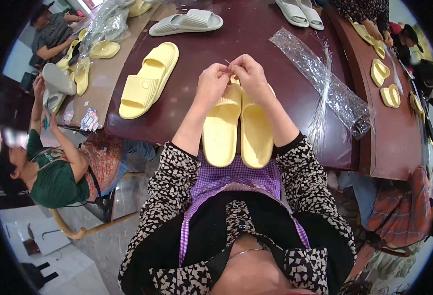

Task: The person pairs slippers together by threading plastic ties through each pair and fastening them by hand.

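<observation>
A pair of yellow slide slippers lies side by side in front of me, soles down, with the left slipper (220, 142) and the right slipper (257, 140) reaching over the table's near edge. At their far end, my left hand (213, 84) and my right hand (249, 74) are close together, fingers pinched. A thin strand, apparently a plastic tie, shows between the fingertips, just above the straps. The fingers partly cover it and the slippers' far ends. A bundle of thin whitish ties (321, 110) lies to the right.
A single yellow slipper (149, 81) rests on the dark red table (275, 12) at left. Grey slippers (187, 23) lie at the far side, and a clear plastic bag (320, 78) lies under the ties. At left, a person in green (59, 172) holds grey slippers; others work at right.
</observation>
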`<state>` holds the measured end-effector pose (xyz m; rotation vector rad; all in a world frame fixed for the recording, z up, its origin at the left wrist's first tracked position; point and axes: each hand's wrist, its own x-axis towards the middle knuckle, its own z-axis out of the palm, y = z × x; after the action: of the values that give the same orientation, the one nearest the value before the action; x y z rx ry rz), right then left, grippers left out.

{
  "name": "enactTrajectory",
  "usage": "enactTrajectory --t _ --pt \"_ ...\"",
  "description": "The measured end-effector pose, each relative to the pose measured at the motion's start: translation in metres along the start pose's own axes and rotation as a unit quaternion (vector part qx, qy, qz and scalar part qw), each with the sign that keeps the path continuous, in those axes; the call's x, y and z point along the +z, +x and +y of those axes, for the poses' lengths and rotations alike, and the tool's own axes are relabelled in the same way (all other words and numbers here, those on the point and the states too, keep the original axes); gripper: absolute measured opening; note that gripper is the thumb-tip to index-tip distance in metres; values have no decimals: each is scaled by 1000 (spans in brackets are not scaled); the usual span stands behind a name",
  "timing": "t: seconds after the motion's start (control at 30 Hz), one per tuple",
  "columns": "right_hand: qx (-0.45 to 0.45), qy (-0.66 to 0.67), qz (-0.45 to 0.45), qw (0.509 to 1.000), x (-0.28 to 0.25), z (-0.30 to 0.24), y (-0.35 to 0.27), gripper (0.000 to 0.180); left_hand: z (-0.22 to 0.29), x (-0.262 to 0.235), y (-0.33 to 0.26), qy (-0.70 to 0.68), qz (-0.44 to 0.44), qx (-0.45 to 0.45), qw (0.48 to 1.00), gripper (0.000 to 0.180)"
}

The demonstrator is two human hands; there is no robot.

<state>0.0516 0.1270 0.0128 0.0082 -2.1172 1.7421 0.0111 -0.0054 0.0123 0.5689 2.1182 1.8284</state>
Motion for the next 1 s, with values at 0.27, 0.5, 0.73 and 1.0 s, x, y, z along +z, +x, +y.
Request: enactTrajectory --t 0.27,0.5,0.73,1.0 --pt "50 26 67 996 -12 -6 -21 6 1 7 -13 -134 33 -13 990 9" --pt "39 19 64 997 -10 -2 -26 9 3 5 -11 -232 6 -51 971 5" --pt "37 -18 58 997 -5 -5 -31 9 -1 4 -10 -270 5 -43 962 3" --pt "18 -39 65 997 0 -11 -34 8 3 9 -17 -253 50 -35 966 3"
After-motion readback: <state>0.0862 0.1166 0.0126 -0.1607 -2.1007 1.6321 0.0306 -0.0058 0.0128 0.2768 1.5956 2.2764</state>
